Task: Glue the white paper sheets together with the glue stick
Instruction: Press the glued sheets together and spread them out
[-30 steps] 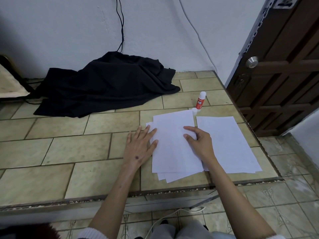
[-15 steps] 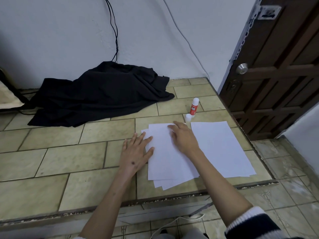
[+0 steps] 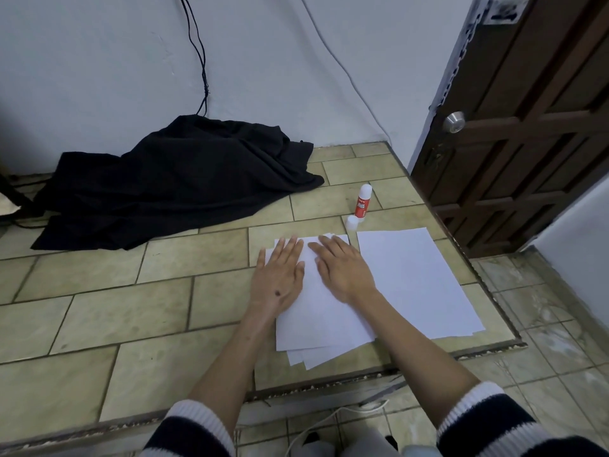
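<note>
A stack of white paper sheets [image 3: 321,328] lies on the tiled platform, slightly fanned at the near edge. My left hand [image 3: 278,278] rests flat on the stack's upper left part, fingers spread. My right hand [image 3: 342,270] lies flat on its upper middle, palm down. Neither hand holds anything. Another white sheet [image 3: 415,278] lies apart to the right. Beyond the sheets stands the red-and-white glue stick [image 3: 362,203], uncapped, with its white cap [image 3: 352,222] beside it.
A black cloth [image 3: 178,179] is heaped at the back left against the wall. The tiled platform [image 3: 115,311] ends in a front edge near my arms and a right edge by a brown wooden door [image 3: 527,127]. A white cable [image 3: 333,420] runs on the floor below.
My left hand slid up from the stack's left edge onto the paper. My right hand stayed flat near the stack's top. The camera view shifted slightly.
</note>
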